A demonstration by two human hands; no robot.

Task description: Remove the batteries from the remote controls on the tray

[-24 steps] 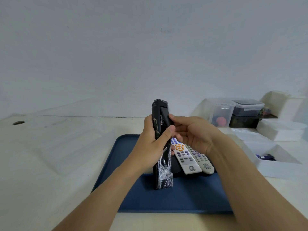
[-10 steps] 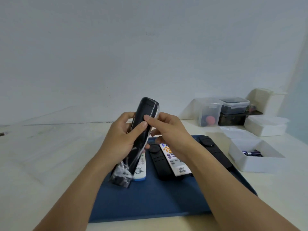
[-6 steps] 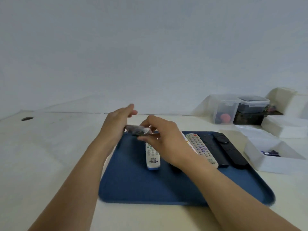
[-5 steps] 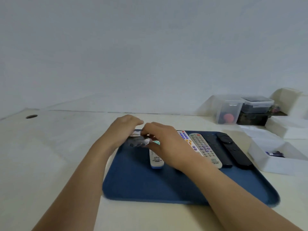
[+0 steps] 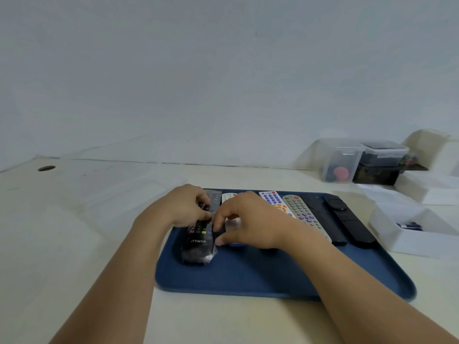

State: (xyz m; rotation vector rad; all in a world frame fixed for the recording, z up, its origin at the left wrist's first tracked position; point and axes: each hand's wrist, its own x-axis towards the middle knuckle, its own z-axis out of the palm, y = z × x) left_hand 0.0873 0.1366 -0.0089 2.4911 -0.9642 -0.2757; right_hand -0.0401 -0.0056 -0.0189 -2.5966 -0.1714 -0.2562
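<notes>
A blue tray (image 5: 260, 276) lies on the table with a row of remote controls. At its left end a black remote in clear plastic wrap (image 5: 198, 242) lies flat, buttons up. My left hand (image 5: 185, 207) holds its far part with curled fingers. My right hand (image 5: 244, 219) pinches its right edge between thumb and fingers. A white remote (image 5: 229, 196) beside it is mostly hidden by my right hand. Further right lie a white remote with blue buttons (image 5: 272, 199), a grey one (image 5: 301, 214) and two black ones (image 5: 347, 222).
A white open box (image 5: 407, 239) holding batteries (image 5: 409, 225) stands right of the tray. Clear plastic containers (image 5: 341, 161) and white boxes (image 5: 432, 187) stand at the back right. A cable hole (image 5: 46, 168) is at the far left of the table.
The wrapped black remote went from upright in both hands to lying flat, buttons up, at the tray's left end. Both hands came down with it and still hold it.
</notes>
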